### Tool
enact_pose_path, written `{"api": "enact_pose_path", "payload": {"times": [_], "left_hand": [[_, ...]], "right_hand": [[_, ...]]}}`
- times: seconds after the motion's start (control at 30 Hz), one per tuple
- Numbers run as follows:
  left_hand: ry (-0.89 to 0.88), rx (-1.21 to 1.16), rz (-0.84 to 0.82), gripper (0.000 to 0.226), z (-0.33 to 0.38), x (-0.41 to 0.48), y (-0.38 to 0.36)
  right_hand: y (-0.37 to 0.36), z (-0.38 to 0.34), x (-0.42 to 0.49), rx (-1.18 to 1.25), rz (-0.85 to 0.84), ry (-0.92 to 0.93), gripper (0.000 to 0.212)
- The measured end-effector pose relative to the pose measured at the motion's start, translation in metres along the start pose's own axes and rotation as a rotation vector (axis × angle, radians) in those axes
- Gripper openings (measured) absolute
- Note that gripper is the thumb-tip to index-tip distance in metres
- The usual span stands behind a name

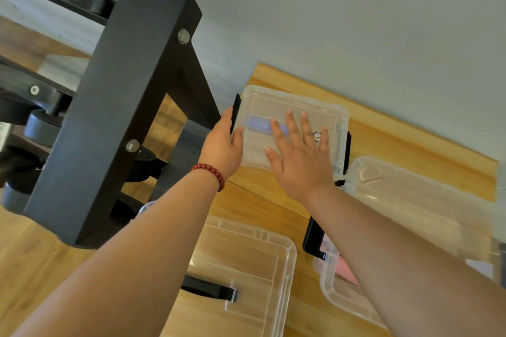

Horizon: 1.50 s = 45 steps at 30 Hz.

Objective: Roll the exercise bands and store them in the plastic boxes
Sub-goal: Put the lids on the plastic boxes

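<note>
Lidded box (323, 115) sits on the wooden surface (383, 139), its left end just beside the black rack (109, 117).
- A purple band (257, 122) shows through the clear lid, lying inside toward the box's left half. Blurred by the plastic, so I cannot tell how neatly it is rolled.
- Right hand (299, 161): flat on the lid, fingers spread and straight, pressing down.
- Left hand (223, 145): clasped on the box's left end, thumb on the lid edge and fingers against the black latch (236, 109). Whether that latch is snapped home cannot be told.
- A second latch (348, 150) is at the box's right end, with no hand on it.

Nearer the person than the lidded box:
- An open box (254, 262), with no band visible in it.
- To its right, another open box (336, 298) holding something pink (349, 272), probably a band, mostly hidden by the right forearm.
- A further clear plastic piece (405, 200) lies right of the lidded box. I cannot tell whether it is a lid or a box.

Judgement: one band is stored and its box is being closed. One more looks stowed but unlidded, and one box is likely unfilled. The task is roughly midway.
</note>
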<state>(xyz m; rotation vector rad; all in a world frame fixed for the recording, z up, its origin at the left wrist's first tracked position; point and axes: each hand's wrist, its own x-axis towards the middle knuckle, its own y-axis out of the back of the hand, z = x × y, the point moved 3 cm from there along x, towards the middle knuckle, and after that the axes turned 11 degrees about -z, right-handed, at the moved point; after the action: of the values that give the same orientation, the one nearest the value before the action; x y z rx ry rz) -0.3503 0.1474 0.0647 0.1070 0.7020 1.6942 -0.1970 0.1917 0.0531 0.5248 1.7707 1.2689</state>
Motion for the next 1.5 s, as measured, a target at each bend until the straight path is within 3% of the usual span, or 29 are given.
{"api": "enact_pose_path", "payload": {"times": [0.33, 0.43, 0.53, 0.6, 0.73, 1.0, 1.2, 1.5], "left_hand": [[0.047, 0.196, 0.015, 0.047, 0.001, 0.007, -0.003], [0.171, 0.474, 0.004, 0.07, 0.005, 0.013, 0.004], [0.049, 0.681, 0.083, 0.073, 0.026, 0.017, 0.004], [-0.092, 0.66, -0.019, 0.06, 0.045, 0.02, -0.015], [-0.086, 0.781, -0.239, 0.057, 0.042, 0.028, -0.05], [-0.062, 0.9, -0.186, 0.061, 0.023, 0.032, -0.041], [-0.054, 0.911, -0.176, 0.06, 0.021, 0.033, -0.043], [-0.048, 0.913, -0.173, 0.059, 0.023, 0.033, -0.044]], "right_hand": [[0.0, -0.002, 0.001, 0.055, 0.012, 0.057, 0.067], [0.006, -0.004, -0.008, 0.201, 0.145, 0.13, 0.067], [0.008, 0.006, -0.021, 0.306, 0.311, 0.031, 0.062], [0.009, 0.019, -0.026, 0.396, 0.358, -0.089, 0.061], [0.007, 0.045, -0.025, 0.649, 0.257, -0.309, 0.066], [-0.007, 0.05, -0.003, 1.015, -0.027, -0.475, 0.075], [0.011, 0.042, -0.01, 0.75, 0.149, -0.425, 0.064], [0.012, 0.032, -0.007, 0.598, 0.149, -0.369, 0.054]]}}
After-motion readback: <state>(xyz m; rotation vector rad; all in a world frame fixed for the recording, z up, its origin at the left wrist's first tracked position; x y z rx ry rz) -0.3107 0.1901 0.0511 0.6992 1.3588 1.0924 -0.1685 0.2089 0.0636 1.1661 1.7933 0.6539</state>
